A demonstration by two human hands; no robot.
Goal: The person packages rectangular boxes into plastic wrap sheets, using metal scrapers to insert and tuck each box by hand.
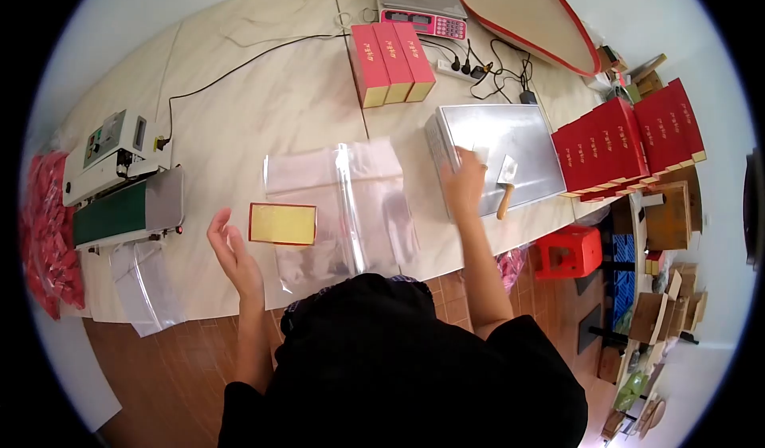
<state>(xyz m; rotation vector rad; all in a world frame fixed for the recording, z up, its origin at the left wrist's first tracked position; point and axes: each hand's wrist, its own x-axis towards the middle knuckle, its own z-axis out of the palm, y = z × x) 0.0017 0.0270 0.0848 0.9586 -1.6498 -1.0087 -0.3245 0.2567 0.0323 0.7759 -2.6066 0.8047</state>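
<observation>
My left hand (237,257) hovers at the left of a yellow box with red edges (283,224), fingers apart and holding nothing. The box lies on clear plastic film bags (370,217) spread on the table. My right hand (464,185) is over the left part of a flat silver metal plate (526,141), its fingers closed together. A small whitish piece shows by those fingertips, too small to name. Just right of that hand, a scraper with a wooden handle (505,197) rests on the plate, its blade pointing away from me.
Three upright red boxes (390,61) stand behind the film, near a pink-fronted scale (422,9). More red boxes (606,149) are stacked at right. A sealing machine with a green belt (127,201) stands left. Black cables and a power strip (458,69) lie behind the plate.
</observation>
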